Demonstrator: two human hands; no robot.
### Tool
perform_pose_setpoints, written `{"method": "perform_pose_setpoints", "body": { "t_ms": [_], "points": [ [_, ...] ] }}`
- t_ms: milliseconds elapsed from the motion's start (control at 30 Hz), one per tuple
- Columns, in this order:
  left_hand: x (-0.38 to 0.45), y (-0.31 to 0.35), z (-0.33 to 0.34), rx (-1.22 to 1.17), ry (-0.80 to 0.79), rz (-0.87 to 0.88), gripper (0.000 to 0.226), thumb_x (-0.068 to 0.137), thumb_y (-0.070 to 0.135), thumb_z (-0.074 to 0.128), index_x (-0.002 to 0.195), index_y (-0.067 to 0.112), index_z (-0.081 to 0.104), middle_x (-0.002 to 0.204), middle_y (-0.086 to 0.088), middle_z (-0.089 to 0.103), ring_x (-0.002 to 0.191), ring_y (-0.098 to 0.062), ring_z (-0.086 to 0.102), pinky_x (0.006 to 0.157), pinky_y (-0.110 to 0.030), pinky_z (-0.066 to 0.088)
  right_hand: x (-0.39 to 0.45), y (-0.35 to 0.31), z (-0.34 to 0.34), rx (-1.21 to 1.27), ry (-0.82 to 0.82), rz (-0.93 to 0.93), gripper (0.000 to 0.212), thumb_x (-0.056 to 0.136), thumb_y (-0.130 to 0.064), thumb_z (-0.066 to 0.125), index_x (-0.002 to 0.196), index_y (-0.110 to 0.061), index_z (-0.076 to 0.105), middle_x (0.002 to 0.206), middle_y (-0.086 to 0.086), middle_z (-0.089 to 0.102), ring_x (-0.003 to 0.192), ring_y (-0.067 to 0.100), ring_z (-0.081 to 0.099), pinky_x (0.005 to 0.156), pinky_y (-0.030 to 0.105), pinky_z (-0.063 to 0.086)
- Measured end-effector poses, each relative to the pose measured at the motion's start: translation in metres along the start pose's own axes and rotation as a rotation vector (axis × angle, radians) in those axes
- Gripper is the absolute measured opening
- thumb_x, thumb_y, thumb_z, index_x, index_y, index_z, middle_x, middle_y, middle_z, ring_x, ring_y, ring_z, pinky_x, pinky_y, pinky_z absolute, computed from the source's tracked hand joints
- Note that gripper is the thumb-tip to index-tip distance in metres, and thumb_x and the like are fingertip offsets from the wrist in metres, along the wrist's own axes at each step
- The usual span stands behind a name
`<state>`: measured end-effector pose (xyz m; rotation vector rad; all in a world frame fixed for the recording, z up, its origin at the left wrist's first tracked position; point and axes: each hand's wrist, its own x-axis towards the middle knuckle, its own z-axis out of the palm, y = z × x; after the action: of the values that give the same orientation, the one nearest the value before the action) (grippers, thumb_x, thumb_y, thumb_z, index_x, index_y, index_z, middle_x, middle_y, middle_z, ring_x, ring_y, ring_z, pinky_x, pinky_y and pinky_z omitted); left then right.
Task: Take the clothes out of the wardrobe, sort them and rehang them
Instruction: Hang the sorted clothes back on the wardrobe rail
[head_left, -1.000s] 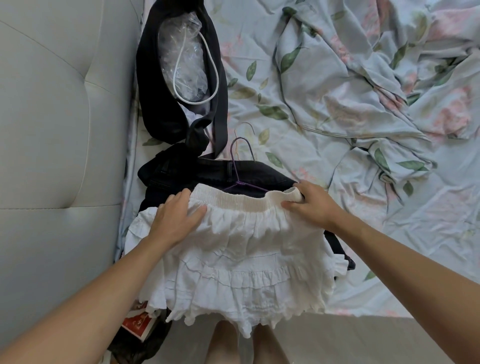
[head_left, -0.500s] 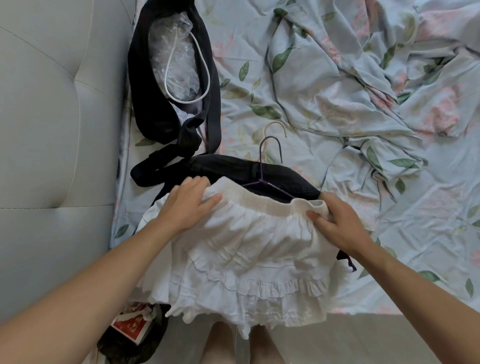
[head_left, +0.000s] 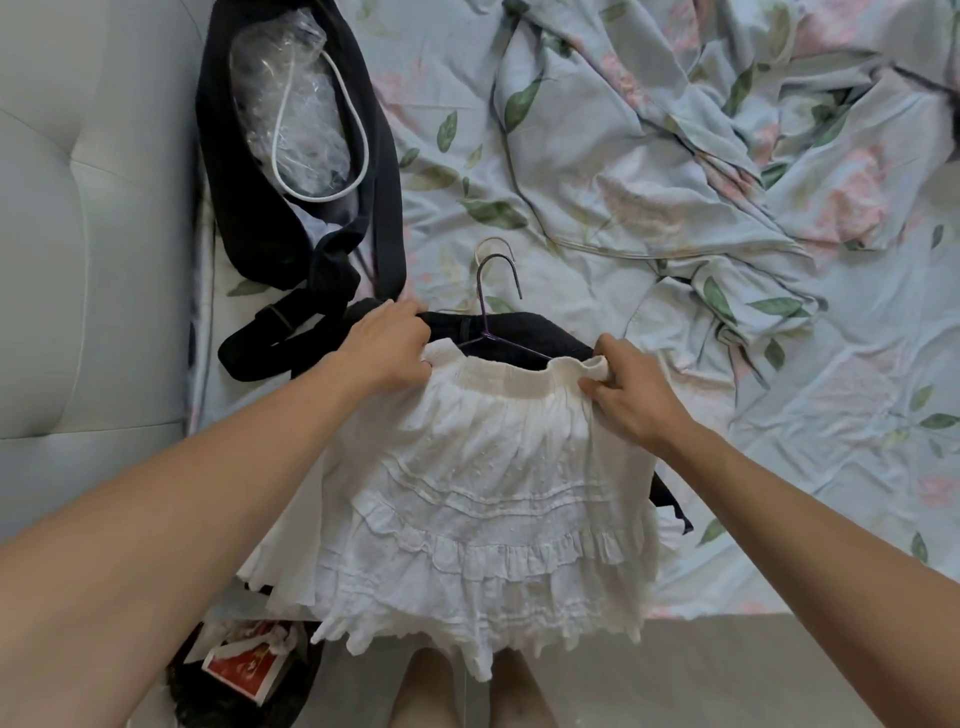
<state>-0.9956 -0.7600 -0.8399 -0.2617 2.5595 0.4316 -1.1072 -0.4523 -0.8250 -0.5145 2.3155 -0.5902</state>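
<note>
Two hands work at the elastic waistband of a white ruffled skirt (head_left: 483, 499) that lies at the near edge of the bed (head_left: 810, 467), its frilled hem hanging over that edge. The left hand (head_left: 387, 345) sits at the waistband's left end with fingers curled over the fabric, reaching onto the dark cloth behind it; whether it grips the white band or only the black piece I cannot tell. The right hand (head_left: 631, 392) pinches the waistband's right end, thumb below and fingers folded over the gathered edge. Under the skirt lies a black garment (head_left: 524, 332), showing past the waistband and again at the skirt's right side. A purple wire hanger (head_left: 496, 306) rests on that black garment, its hook pointing toward the far side of the bed, with a paler hook (head_left: 493, 244) just beyond it. Near the left edge of the bed lies a black bag (head_left: 260, 208) holding crumpled clear plastic (head_left: 291, 114) and a white cord (head_left: 358, 140). A rumpled floral sheet (head_left: 649, 156) covers the bed.
</note>
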Motion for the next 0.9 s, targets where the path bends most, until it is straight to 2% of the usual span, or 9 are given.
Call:
{"method": "perform_pose_setpoints", "body": {
  "t_ms": [33,133,233,300,533,667,767,900],
  "points": [
    [0.001,0.001,-0.001,-0.022,-0.015,-0.006,0.024,0.089,0.025,0.067,0.073,0.012,0.053,0.107,0.000,0.048,0.089,-0.025,0.045,0.087,-0.040,0.042,-0.003,0.001,0.001,0.002,0.004,-0.003,0.022,0.097,-0.020,0.062,0.090,-0.020,0.042,0.091,-0.001,0.053,0.084,0.022,0.052,0.065,0.036,0.034],
    [-0.003,0.000,0.001,-0.143,-0.045,0.018,0.029,0.086,0.025,0.064,0.072,0.016,0.041,0.091,-0.002,0.045,0.075,-0.024,0.046,0.062,-0.036,0.033,-0.015,0.006,0.005,0.000,0.039,-0.022,0.020,0.102,-0.023,0.058,0.103,-0.022,0.038,0.086,-0.004,0.054,0.078,0.017,0.053,0.062,0.037,0.036],
    [-0.015,-0.001,0.004,-0.234,0.020,0.037,0.031,0.084,0.027,0.064,0.071,0.021,0.036,0.084,-0.001,0.047,0.074,-0.024,0.047,0.059,-0.036,0.028,-0.029,0.011,0.009,-0.026,0.091,-0.037,0.029,0.105,-0.028,0.054,0.128,-0.023,0.036,0.072,-0.008,0.052,0.070,0.013,0.053,0.059,0.037,0.037],
    [-0.023,0.002,0.002,-0.312,0.068,0.030,0.031,0.082,0.025,0.066,0.071,0.018,0.037,0.079,-0.002,0.048,0.073,-0.026,0.047,0.058,-0.037,0.028,-0.036,0.014,0.010,-0.068,0.115,-0.035,0.030,0.107,-0.033,0.050,0.133,-0.026,0.039,0.075,-0.012,0.054,0.072,0.016,0.055,0.062,0.038,0.037],
    [-0.071,0.027,-0.046,-0.491,0.125,0.036,0.030,0.072,0.033,0.064,0.068,0.017,0.039,0.073,0.001,0.046,0.071,-0.025,0.049,0.061,-0.041,0.035,-0.077,-0.011,-0.013,-0.037,0.198,-0.016,0.026,0.107,-0.034,0.051,0.131,-0.028,0.044,0.090,-0.012,0.059,0.082,0.016,0.058,0.068,0.039,0.044],
    [-0.112,0.052,-0.099,-0.481,0.101,0.076,0.025,0.074,0.033,0.066,0.068,0.017,0.048,0.076,0.000,0.050,0.072,-0.019,0.053,0.065,-0.048,0.044,-0.127,-0.036,-0.052,0.049,0.290,-0.012,0.007,0.106,-0.038,0.051,0.111,-0.034,0.051,0.086,-0.018,0.061,0.080,0.011,0.059,0.064,0.033,0.043],
    [-0.146,0.082,-0.142,-0.503,0.045,0.113,0.022,0.077,0.030,0.066,0.070,0.014,0.052,0.078,-0.001,0.051,0.071,-0.019,0.053,0.064,-0.040,0.041,-0.178,-0.052,-0.085,0.085,0.368,0.027,0.003,0.105,-0.035,0.055,0.105,-0.034,0.052,0.078,-0.017,0.059,0.074,0.014,0.057,0.062,0.034,0.042],
    [-0.194,0.132,-0.203,-0.489,-0.053,0.226,0.020,0.076,0.033,0.064,0.069,0.020,0.051,0.078,0.001,0.051,0.072,-0.017,0.053,0.067,-0.038,0.039,-0.253,-0.066,-0.128,0.156,0.414,0.082,0.005,0.103,-0.037,0.057,0.105,-0.035,0.053,0.084,-0.012,0.063,0.080,0.018,0.060,0.073,0.043,0.048]
  ]
}}
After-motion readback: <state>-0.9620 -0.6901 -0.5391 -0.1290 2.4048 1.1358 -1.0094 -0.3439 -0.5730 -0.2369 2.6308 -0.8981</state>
